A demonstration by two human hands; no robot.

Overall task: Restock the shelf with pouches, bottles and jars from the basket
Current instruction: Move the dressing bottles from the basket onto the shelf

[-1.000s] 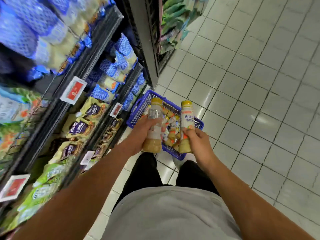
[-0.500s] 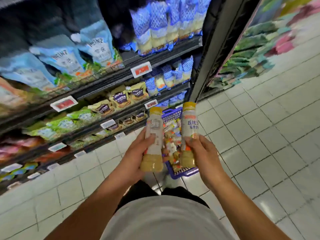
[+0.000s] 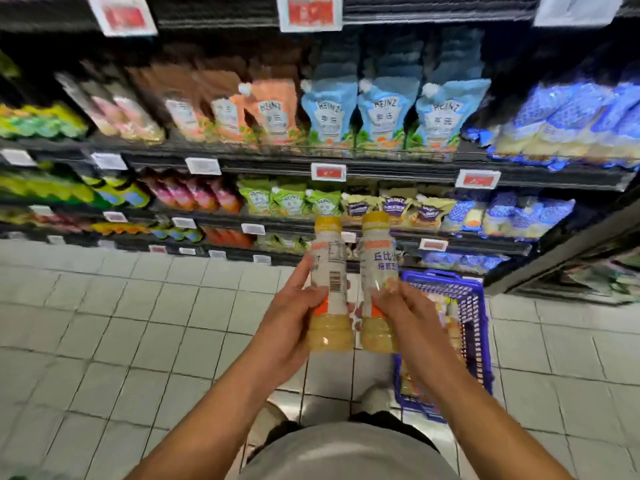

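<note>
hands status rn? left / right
Left hand: grips the barcode-side bottle.
Right hand: grips the label-side bottle.

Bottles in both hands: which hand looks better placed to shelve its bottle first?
Nearly even, perhaps the left hand: left bottle and right bottle are upright side by side facing the shelf, but the right hand is nearer the basket, handier for the next pick.

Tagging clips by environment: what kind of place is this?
Almost certainly a supermarket aisle: black shelves packed with rows of Heinz pouches, price tags on the shelf edges, and a blue basket of goods on the tiled floor. The left hand grips the left bottle, the right hand the right bottle.
</note>
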